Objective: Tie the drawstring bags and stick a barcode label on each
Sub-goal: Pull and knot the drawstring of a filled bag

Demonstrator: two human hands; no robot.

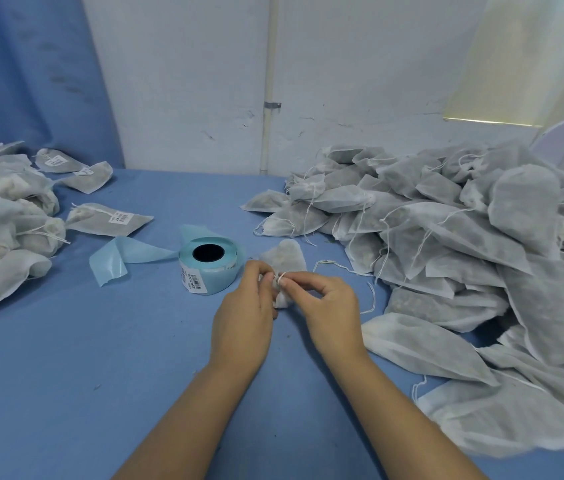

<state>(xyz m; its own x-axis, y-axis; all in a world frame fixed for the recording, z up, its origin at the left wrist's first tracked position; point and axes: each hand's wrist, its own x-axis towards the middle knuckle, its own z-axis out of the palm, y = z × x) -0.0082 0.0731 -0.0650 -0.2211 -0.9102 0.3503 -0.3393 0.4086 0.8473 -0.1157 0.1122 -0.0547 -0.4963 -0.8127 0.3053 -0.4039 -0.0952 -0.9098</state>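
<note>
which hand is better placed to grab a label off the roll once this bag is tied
Left. The left hand sits right beside the label roll, while the right hand is on the far side of the bag.

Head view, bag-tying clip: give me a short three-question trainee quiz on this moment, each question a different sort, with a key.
1. True or false: the label roll stands to the left of the bag being tied.
2. Multiple choice: where do bags with barcode labels already on them lie? A) left pile B) right pile C) on the roll.
3. Short answer: what do the left hand and right hand pinch together at?

Key
1. True.
2. A; labelled bags such as the one near the backing strip lie on the left.
3. The gathered neck and drawstring of the small bag, on the blue table.
</note>
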